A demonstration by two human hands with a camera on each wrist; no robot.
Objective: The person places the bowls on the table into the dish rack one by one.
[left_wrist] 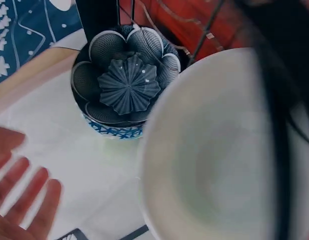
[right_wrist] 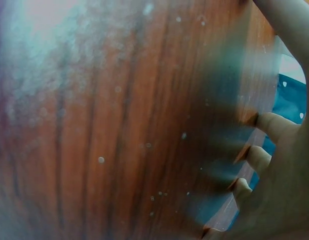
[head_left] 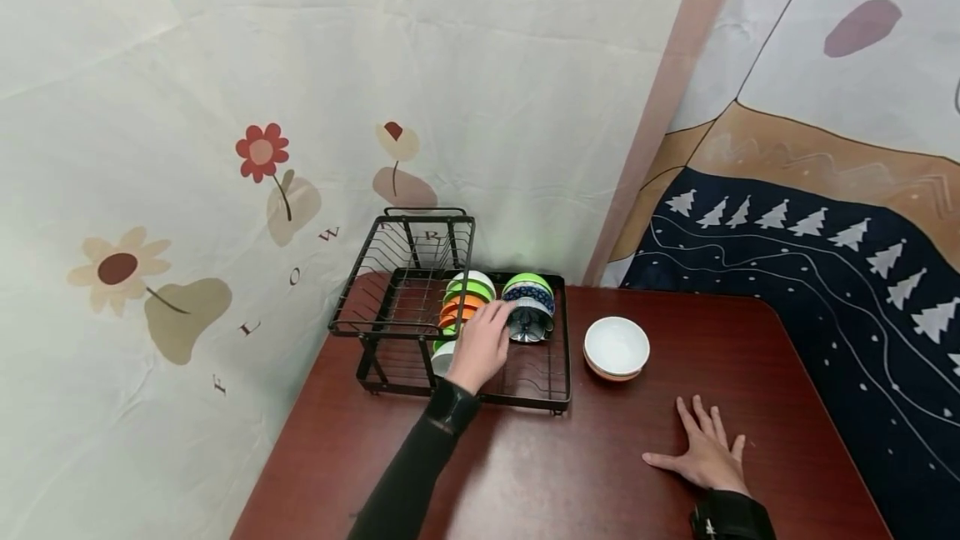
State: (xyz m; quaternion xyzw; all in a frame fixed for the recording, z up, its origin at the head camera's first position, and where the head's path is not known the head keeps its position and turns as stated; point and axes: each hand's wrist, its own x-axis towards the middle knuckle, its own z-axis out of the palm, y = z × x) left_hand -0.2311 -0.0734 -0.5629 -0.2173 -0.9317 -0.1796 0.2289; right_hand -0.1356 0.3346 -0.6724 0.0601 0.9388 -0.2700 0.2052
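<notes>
My left hand (head_left: 481, 348) hovers over the lower tier of a black wire dish rack (head_left: 525, 401), between two rows of bowls. Its fingers (left_wrist: 37, 200) look extended and hold nothing in the left wrist view. Nearby in the right row stands a dark bowl with a petal pattern (left_wrist: 127, 82), tipped on its side. A white bowl (left_wrist: 209, 155) looms large in the left wrist view, at the front of the left row. Flat on the table, my right hand (head_left: 705, 455) has its fingers spread and holds nothing.
White and orange bowls (head_left: 617, 346) are stacked on the brown table (head_left: 570, 473) right of the rack. Orange bowls (head_left: 459, 307) and green ones fill the left row, partly under the raised wire shelf (head_left: 397, 273). A printed cloth (head_left: 525, 107) hangs behind.
</notes>
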